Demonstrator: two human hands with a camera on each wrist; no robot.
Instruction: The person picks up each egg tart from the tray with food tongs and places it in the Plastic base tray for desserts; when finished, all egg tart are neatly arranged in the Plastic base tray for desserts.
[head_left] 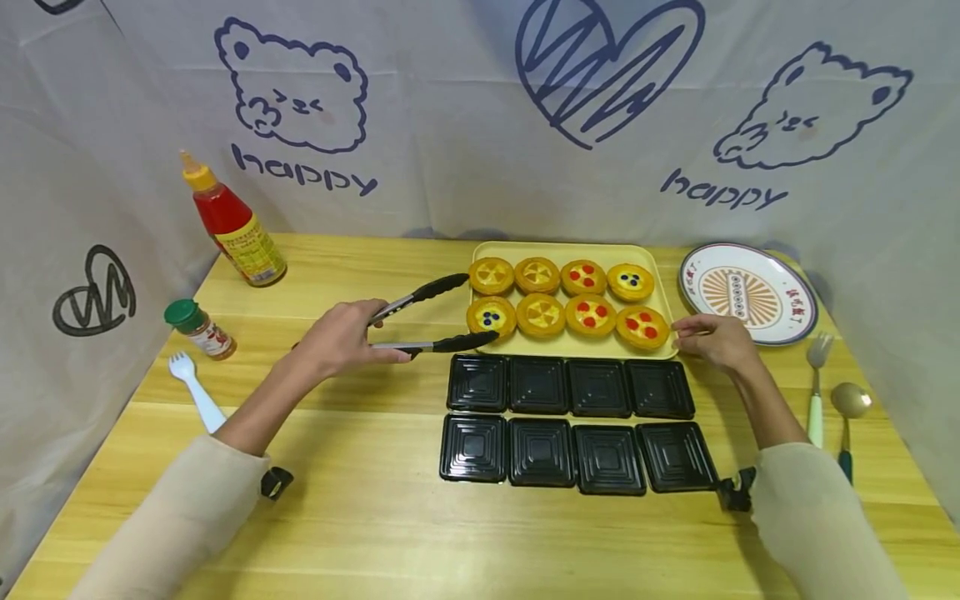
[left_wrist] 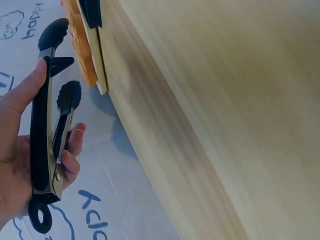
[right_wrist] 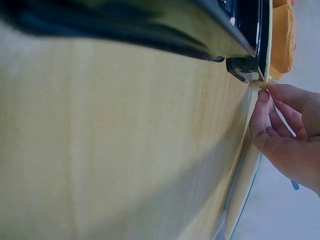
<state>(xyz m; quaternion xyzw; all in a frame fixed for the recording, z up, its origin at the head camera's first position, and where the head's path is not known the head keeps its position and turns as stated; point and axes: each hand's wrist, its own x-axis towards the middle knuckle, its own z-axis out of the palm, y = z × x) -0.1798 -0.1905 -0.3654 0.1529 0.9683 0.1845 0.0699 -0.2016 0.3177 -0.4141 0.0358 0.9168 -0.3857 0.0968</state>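
We see the left hand [head_left: 341, 337] gripping a pair of tongs [head_left: 442, 343], whose jaws stand spread and point right, while the right hand [head_left: 718, 342] pinches the near right corner of a yellow tray [head_left: 657, 279]. The tray's long axis runs left to right between the hands, bearing eight tarts in two rows. So the tarts lie to the right of the left hand, and the tong tips reach the left-end pair: one beside the yellow-wedge tart [head_left: 491, 276], the other by the blue-dotted tart [head_left: 491, 317]; we cannot tell whether they touch. The right hand is nearer the red-dotted tart [head_left: 642, 327] at the opposite end. Closer to us, eight black containers [head_left: 540, 450] sit just beside the tray; beyond the right hand lies a plate [head_left: 780, 323].
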